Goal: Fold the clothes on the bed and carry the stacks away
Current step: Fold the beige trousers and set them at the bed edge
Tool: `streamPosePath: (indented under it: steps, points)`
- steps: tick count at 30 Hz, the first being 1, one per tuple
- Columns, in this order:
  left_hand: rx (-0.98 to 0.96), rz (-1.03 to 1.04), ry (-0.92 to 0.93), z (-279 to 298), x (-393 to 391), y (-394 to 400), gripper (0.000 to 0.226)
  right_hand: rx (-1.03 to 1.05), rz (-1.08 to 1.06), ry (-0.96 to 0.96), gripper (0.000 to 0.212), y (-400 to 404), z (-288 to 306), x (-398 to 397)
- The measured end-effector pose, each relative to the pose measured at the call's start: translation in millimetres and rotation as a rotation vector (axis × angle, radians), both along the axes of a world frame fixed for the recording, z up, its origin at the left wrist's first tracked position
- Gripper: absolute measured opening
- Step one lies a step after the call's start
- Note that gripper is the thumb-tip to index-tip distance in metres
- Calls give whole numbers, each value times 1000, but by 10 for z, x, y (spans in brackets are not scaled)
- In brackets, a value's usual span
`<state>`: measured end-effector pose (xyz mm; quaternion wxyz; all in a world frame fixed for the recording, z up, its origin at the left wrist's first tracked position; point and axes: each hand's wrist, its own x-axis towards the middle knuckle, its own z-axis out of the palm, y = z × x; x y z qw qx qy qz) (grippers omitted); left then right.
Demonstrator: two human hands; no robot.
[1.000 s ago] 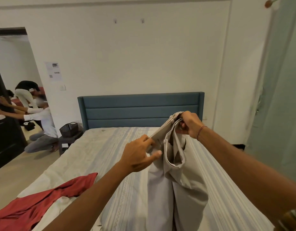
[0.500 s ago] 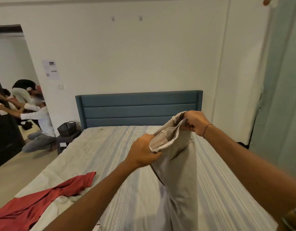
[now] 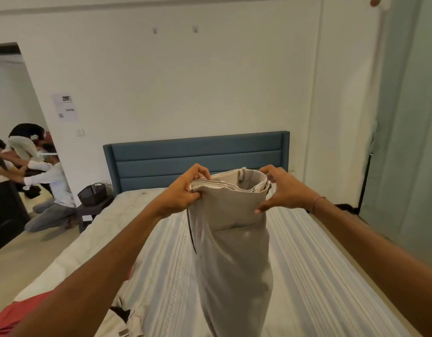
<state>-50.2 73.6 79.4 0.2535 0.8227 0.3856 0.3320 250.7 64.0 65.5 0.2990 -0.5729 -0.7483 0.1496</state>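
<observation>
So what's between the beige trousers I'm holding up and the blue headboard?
In the head view, only bare striped bedsheet lies between the beige trousers and blue headboard.

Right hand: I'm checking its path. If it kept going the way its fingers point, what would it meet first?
Likely the beige trousers' waistband: the right hand points leftward at it, thumb apparently touching.
</observation>
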Motion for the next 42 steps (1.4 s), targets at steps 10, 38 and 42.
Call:
streamPosePath:
  steps: [10,38,42]
  points:
    - [127,86,344,242,-302,84,49,96,229,651,50,-22,-143,-223]
    - [487,-51,438,618,1,-30,45,-718,-138,384,100,-256,-1326,-8]
    - [480,-62,405,648,-97,-50,50,-893,-73,701,101,-311,-1634,-109]
